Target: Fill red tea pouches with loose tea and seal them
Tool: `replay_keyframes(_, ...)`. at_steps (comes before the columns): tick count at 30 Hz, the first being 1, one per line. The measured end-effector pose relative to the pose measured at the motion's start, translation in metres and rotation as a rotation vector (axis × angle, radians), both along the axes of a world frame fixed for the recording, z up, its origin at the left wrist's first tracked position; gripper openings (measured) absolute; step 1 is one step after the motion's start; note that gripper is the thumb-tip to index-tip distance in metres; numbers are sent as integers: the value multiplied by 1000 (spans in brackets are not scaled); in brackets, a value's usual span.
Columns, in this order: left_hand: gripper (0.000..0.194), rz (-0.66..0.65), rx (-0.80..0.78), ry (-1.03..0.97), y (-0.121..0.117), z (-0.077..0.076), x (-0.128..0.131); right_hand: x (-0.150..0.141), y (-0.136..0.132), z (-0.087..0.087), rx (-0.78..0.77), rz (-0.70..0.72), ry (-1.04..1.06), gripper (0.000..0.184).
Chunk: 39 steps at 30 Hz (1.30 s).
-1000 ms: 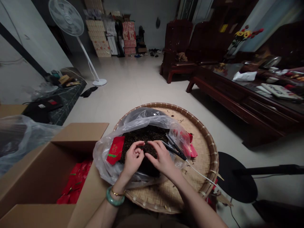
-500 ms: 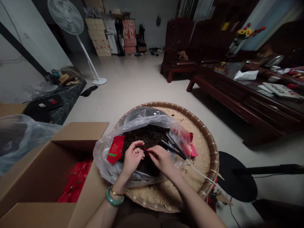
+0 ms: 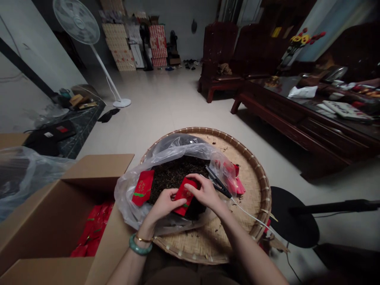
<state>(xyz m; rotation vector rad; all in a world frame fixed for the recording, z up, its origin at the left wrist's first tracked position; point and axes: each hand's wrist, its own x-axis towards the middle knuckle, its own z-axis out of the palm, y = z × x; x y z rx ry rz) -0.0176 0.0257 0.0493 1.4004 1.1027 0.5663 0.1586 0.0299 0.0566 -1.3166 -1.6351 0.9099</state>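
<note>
A red packet (image 3: 183,196) with gold print and a green mark is held over the loose dark tea leaves (image 3: 175,168). My left hand (image 3: 166,204) grips its lower left side, thumb on the front. On the upper right side, my right hand (image 3: 204,192) pinches it between thumb and fingers. The leaves lie in a clear plastic bag (image 3: 127,198) on a round woven bamboo tray (image 3: 252,170). Another red packet (image 3: 143,187) rests at the bag's left. Right of my right hand lies a black hand-held sealer (image 3: 219,183) with a white cord.
An open cardboard box (image 3: 38,221) with several red packets (image 3: 96,227) stands at the left. More red packets (image 3: 237,182) lie on the tray's right. A black round base (image 3: 293,217) is beyond it; a dark wooden table (image 3: 297,122) stands farther right.
The red packet, seen nearly edge-on before, now faces up and shows its printed front. My hands have shifted their grip to its two sides. The whole view has moved slightly.
</note>
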Motion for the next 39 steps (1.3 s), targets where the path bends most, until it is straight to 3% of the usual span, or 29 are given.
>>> replay_keyframes(2,25,-35,13,21,-1,2,2,-3,2,1,28,21,-98,16)
replay_keyframes(4,27,-62,5,18,-2,2,1,-5,5,0,37,32,-120,25)
replay_keyframes(11,23,-145,-73,10,-3,-3,-9,-2,10,-9,-24,-2,-10,35)
replay_keyframes(16,52,-58,-141,-177,1,-5,-4,-10,2,-11,70,15,-7,33)
replay_keyframes(19,37,-28,-148,-162,0,-5,7,-16,-2,-11,143,56,-21,31)
replay_keyframes(21,27,-22,-208,-153,-2,-7,14,-13,-2,-11,165,5,-24,30)
replay_keyframes(24,31,40,-318,-214,-5,-10,17,8,4,-14,231,-215,-109,29)
replay_keyframes(26,36,108,-346,-247,-5,-13,16,29,7,-21,278,-315,-283,22)
replay_keyframes(28,41,168,-357,-274,-4,-15,14,47,7,-34,248,-358,-457,43)
replay_keyframes(30,44,206,-364,-291,-3,-17,13,59,5,-50,184,-360,-576,53)
replay_keyframes(34,44,224,-365,-306,0,-18,14,68,2,-69,112,-342,-576,49)
replay_keyframes(36,44,220,-363,-306,0,-18,14,70,3,-63,117,-302,-461,46)
replay_keyframes(39,43,207,-359,-289,2,-17,15,68,3,-37,94,-143,-267,45)
